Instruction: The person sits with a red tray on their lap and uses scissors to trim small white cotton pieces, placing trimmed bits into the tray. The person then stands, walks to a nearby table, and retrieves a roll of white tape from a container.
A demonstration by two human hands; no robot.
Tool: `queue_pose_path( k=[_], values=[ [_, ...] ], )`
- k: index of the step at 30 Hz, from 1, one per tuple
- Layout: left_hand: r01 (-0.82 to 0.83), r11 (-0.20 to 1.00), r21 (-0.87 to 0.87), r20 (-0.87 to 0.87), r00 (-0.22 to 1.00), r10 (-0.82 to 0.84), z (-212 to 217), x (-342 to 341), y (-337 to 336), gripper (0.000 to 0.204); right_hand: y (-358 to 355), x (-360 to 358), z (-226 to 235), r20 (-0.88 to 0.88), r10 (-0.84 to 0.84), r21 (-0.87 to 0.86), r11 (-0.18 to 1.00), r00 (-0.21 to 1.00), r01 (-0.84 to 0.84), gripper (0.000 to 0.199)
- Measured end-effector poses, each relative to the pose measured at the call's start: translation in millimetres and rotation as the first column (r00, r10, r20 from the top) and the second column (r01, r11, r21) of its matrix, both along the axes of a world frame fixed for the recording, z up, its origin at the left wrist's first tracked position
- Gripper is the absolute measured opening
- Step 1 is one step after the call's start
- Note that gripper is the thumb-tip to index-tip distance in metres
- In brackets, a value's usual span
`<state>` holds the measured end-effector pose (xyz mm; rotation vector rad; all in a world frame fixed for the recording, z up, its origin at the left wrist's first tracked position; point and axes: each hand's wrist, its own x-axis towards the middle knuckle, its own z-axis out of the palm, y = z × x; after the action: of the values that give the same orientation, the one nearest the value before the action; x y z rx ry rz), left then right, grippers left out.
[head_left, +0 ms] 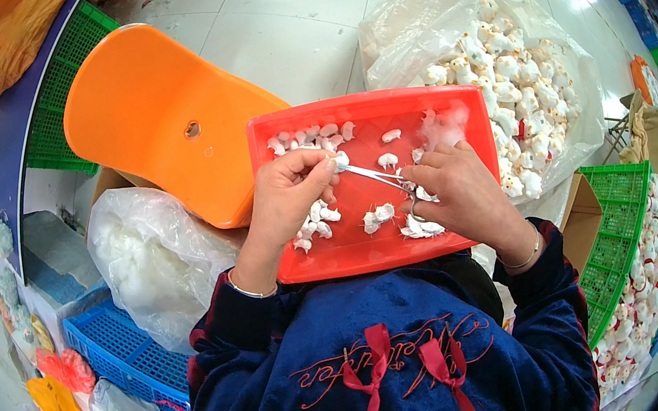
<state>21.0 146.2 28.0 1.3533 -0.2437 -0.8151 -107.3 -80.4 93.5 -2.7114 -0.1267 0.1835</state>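
My left hand (283, 200) pinches a small white plush piece (341, 159) between thumb and fingertips over a red plastic tray (337, 253). In my right hand (465, 194) are metal forceps (373, 175) with scissor-style handles, their tip meeting the plush piece. Whether the tip is inside it, I cannot tell. White fibre stuffing (446, 127) lies in the tray just beyond my right hand. Several small rounded white pieces (310, 138) sit along the tray's far left, with more beside my left hand. Flatter white pieces (421, 228) lie below my right hand.
An orange plastic stool (152, 121) stands at the left. Beyond the tray's right side, a clear bag (435, 8) holds many small white plush toys (516, 81). A bag of white stuffing (151, 251), a blue crate (122, 341) and a green crate (620, 220) flank me.
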Motion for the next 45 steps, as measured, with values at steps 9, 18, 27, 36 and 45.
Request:
queue_pose_path(
  k=[9, 18, 27, 36, 45],
  values=[
    [0.150, 0.989, 0.013, 0.008, 0.989, -0.150, 4.0, 12.4, 4.6, 0.010, -4.3, -2.7, 4.3, -0.030, -0.039, 0.074, 0.996, 0.999, 0.042, 0.032],
    [-0.164, 0.979, -0.120, -0.077, 0.985, 0.155, -7.7, -1.2, -6.2, 0.008, 15.9, -5.6, -8.5, -0.147, -0.074, 0.282, 0.953, 0.986, 0.114, 0.038],
    [-0.262, 0.950, -0.169, 0.025, 0.962, 0.270, -3.5, -15.4, -15.4, 0.007, 29.9, -1.2, -6.4, -0.274, -0.102, 0.374, 0.905, 0.956, 0.203, 0.037],
    [-0.289, 0.932, -0.219, -0.055, 0.957, 0.284, -13.4, -27.6, -26.9, 0.010, 48.3, -4.5, -22.0, -0.201, -0.223, 0.450, 0.844, 0.954, 0.292, 0.032],
    [-0.002, 0.999, 0.042, -0.027, 1.000, 0.003, -6.0, -1.6, -3.2, 0.025, 26.2, -16.3, -26.6, 0.019, -0.197, 0.157, 0.969, 0.980, 0.191, 0.034]
  ],
)
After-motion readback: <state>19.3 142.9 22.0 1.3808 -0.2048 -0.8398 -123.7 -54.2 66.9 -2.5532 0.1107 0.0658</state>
